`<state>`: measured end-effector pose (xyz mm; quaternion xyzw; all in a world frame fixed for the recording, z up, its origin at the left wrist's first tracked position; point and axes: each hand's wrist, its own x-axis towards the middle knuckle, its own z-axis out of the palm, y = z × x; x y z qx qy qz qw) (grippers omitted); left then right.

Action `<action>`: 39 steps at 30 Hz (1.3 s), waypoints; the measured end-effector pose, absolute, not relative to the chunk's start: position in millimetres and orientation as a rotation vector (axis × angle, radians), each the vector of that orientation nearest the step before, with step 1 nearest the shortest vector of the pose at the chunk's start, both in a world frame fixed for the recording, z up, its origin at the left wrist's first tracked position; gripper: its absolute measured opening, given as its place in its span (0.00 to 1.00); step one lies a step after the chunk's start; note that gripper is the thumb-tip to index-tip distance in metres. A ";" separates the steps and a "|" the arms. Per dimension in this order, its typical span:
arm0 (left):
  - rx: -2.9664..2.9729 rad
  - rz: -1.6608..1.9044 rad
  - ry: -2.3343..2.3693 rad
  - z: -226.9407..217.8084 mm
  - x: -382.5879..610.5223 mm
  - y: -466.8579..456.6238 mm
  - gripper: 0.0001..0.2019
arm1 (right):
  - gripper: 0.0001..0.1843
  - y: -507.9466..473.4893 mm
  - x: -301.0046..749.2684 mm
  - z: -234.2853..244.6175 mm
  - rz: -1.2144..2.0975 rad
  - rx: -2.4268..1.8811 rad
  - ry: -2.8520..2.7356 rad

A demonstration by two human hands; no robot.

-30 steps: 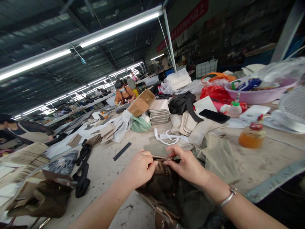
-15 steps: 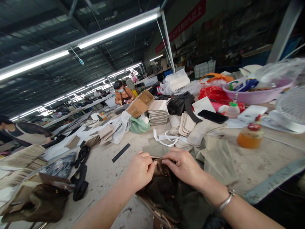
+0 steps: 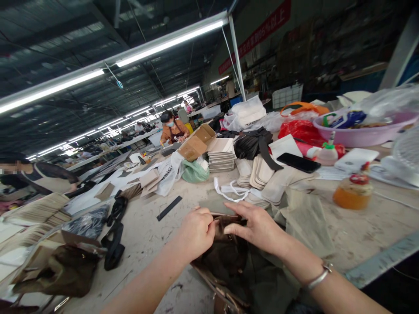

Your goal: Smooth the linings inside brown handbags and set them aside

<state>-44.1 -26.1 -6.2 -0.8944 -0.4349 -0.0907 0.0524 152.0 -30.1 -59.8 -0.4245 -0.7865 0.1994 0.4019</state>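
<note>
A dark olive-brown bag (image 3: 225, 257) lies in front of me, its mouth facing me and its dark lining showing. My left hand (image 3: 197, 233) is closed, thumb and bent fingers pinching the bag's far rim. To its right, my right hand (image 3: 255, 226) has its fingers stretched out and the thumb apart from them, over the same rim. Whether its fingertips touch the rim I cannot tell. A metal bangle (image 3: 320, 278) circles the right wrist. Greyish-green sheer fabric (image 3: 306, 222) is spread just beyond the right hand.
Another brown bag (image 3: 62, 270) sits at the left beside black straps (image 3: 114, 246). Ahead are stacked beige panels (image 3: 221, 155), a cardboard box (image 3: 198, 141) and a black phone (image 3: 299, 162). An orange glue jar (image 3: 352, 192) and a purple basin (image 3: 360, 135) stand right. Co-workers sit further off.
My right hand has loosened its pinch on the rim, its fingers and thumb spreading apart. The left hand keeps its grip. The whole view has shifted slightly.
</note>
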 end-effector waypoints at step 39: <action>-2.643 -0.201 -1.368 2.9 -56.7 -13.8 0.15 | 0.13 -35.9 146.3 -57.7 0.348 -1.091 -2.024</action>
